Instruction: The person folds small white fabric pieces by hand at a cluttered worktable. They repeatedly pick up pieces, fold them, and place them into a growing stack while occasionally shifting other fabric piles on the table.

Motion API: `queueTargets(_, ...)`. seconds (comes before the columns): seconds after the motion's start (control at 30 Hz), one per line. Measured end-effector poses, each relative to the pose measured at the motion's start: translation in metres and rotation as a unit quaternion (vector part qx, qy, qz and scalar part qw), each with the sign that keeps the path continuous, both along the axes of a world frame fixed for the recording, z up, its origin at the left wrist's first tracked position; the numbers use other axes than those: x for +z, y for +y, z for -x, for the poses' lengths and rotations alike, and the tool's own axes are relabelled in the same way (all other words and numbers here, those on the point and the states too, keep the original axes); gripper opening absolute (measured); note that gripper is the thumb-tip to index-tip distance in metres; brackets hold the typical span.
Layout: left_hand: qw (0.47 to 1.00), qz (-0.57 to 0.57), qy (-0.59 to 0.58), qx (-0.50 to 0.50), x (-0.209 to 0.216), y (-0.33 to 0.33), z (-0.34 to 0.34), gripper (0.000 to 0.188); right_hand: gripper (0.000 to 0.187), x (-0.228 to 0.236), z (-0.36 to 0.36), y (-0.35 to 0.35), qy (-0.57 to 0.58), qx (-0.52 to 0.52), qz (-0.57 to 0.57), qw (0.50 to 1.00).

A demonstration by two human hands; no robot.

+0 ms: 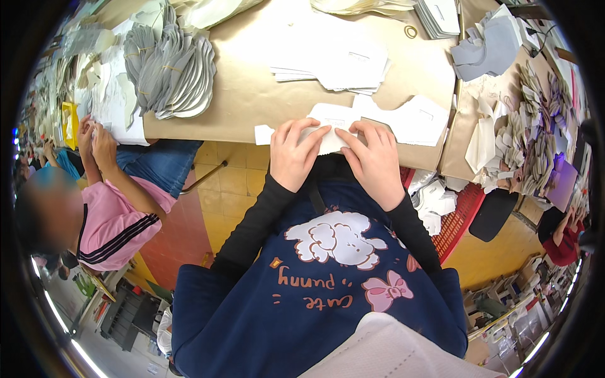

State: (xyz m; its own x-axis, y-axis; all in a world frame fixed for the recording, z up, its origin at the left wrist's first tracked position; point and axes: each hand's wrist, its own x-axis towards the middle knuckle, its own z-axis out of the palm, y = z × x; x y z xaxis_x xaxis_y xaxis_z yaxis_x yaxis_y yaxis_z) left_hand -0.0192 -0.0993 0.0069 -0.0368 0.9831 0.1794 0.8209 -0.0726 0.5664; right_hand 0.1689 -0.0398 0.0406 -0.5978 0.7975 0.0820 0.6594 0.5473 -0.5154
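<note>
At the table's near edge, both my hands hold a flat white cut piece (329, 114) with a small printed mark. My left hand (293, 153) has its fingers curled onto the piece's left side. From the right, my right hand (374, 159) presses its fingertips on the same piece. The two thumbs and forefingers come close together near its lower edge. Beside my right hand lies another white cut piece (423, 118), and a small white piece (263, 134) pokes out left of my left hand. Beyond my hands sits a stack of white cut pieces (353, 63).
Banded grey-and-white bundles (169, 72) lie on the brown-covered table (239, 94) at left. A rubber band (411, 31), another white stack (437, 17) and grey pieces (486, 49) are far right. A red basket (459, 220) stands below the edge. A co-worker in pink (116, 220) sits at left.
</note>
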Motion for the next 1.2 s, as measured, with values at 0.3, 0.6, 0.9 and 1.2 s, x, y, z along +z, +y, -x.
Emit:
queueTargets(0.3, 1.000, -0.015, -0.002, -0.020, 0.003, 0.001, 0.002, 0.037, 0.037, 0.001, 0.000, -0.002, -0.007, -0.002, 0.004, 1.000)
queueTargets(0.6, 0.999, -0.028, -0.021, -0.018, 0.001, 0.003, 0.004, 0.035, 0.050, -0.016, -0.036, 0.014, 0.035, -0.228, -0.081, 0.970)
queueTargets(0.9, 0.999, -0.021, -0.038, -0.015, 0.001, 0.001, 0.003, 0.038, 0.060, -0.013, -0.094, 0.027, 0.070, -0.314, 0.076, 0.944)
queueTargets(1.2, 0.999, 0.001, -0.033, -0.021, 0.012, 0.002, 0.002, 0.032, 0.048, -0.005, -0.094, 0.029, 0.411, -0.375, 0.149, 0.817)
